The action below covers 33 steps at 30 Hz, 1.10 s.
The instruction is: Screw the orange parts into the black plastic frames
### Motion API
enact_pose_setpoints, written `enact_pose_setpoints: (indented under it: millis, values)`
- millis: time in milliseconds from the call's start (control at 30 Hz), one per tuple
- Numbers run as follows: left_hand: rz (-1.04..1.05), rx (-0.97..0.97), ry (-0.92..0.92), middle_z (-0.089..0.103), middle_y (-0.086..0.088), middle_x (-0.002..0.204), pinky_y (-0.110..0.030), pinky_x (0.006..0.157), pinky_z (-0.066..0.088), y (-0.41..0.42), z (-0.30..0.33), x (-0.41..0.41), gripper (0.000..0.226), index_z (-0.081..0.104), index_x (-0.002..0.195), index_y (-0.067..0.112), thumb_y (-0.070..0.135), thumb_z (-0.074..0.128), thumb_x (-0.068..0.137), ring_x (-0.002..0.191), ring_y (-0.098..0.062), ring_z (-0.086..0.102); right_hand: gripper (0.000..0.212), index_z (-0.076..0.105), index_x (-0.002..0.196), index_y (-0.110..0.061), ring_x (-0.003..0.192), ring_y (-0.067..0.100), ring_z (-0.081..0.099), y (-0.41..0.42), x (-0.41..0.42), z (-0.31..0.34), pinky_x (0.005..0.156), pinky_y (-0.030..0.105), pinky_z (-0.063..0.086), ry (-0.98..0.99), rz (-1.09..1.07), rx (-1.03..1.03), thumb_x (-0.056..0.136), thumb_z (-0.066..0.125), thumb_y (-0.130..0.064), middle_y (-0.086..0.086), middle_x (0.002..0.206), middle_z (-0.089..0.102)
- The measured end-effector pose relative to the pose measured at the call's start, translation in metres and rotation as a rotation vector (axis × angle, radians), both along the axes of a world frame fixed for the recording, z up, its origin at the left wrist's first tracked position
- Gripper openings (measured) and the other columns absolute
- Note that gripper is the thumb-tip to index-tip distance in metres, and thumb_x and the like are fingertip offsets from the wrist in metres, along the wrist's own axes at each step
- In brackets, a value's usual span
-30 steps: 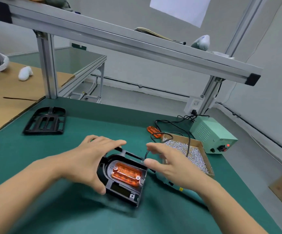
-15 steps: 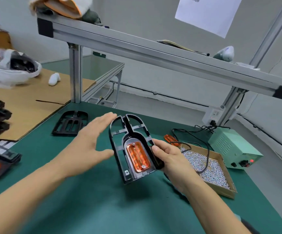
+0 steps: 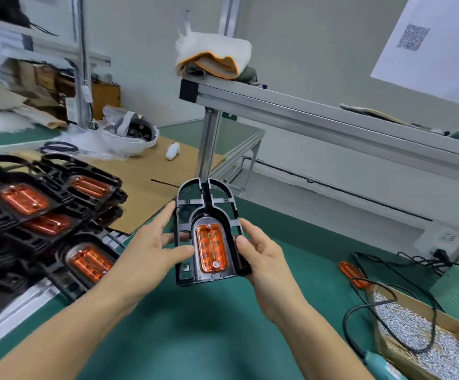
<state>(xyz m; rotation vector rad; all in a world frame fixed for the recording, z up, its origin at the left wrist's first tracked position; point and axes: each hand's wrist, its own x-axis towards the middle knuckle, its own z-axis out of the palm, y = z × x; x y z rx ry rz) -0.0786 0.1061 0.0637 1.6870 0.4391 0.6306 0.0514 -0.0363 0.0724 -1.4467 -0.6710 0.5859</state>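
A black plastic frame [image 3: 209, 204] with an orange part [image 3: 210, 247] set in its middle is held upright above the green mat. My right hand [image 3: 261, 256] grips the frame's right edge, thumb on its front. My left hand [image 3: 154, 242] holds the left edge, with the thumb on the front near the orange part and the fingers reaching behind. A loose orange part [image 3: 353, 274] lies on the mat to the right.
Several finished black frames with orange parts [image 3: 50, 215] are stacked at the left. A cardboard box of screws [image 3: 426, 341] sits at the lower right with a black cable and a teal screwdriver [image 3: 379, 363] over it. An aluminium shelf rail [image 3: 319, 116] crosses overhead.
The frame was lifted off the mat by my right hand and carried left. My left hand, open beside it before, now holds its left edge. The view swung left toward the stack.
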Motion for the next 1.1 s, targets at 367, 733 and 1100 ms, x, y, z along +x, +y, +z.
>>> enact_pose_setpoints:
  millis: [367,733,1100]
  values:
    - [0.353,0.163,0.082,0.019,0.027,0.149,-0.027,0.113,0.017,0.062,0.032,-0.077,0.079,0.012,0.147,0.046,0.024,0.062,0.09,0.134,0.004,0.022,0.036,0.053,0.137,-0.016,0.111,0.022,0.065,0.116,-0.049,0.022,0.097,0.04,0.051,0.001,0.261,0.008,0.104,0.04,-0.011,0.003,0.12,0.069]
    - [0.842,0.411,0.503,0.043,-0.006,0.139,-0.042,0.102,0.022,0.129,0.071,-0.12,0.071,0.027,0.145,0.02,0.041,0.059,0.085,0.132,-0.026,0.028,0.034,0.066,0.113,-0.025,0.089,0.012,0.068,0.227,-0.098,0.057,0.067,0.022,0.054,-0.152,0.399,-0.099,0.105,0.036,-0.011,-0.002,0.105,0.073]
    - [0.91,0.353,0.573,0.032,-0.005,0.15,-0.053,0.113,0.013,0.195,0.047,-0.117,0.069,0.026,0.144,0.013,0.031,0.056,0.085,0.142,-0.022,0.017,0.035,0.064,0.119,-0.009,0.108,0.033,0.06,0.303,-0.117,0.05,0.093,0.043,0.049,-0.501,0.28,-0.26,0.101,0.034,-0.004,0.015,0.116,0.066]
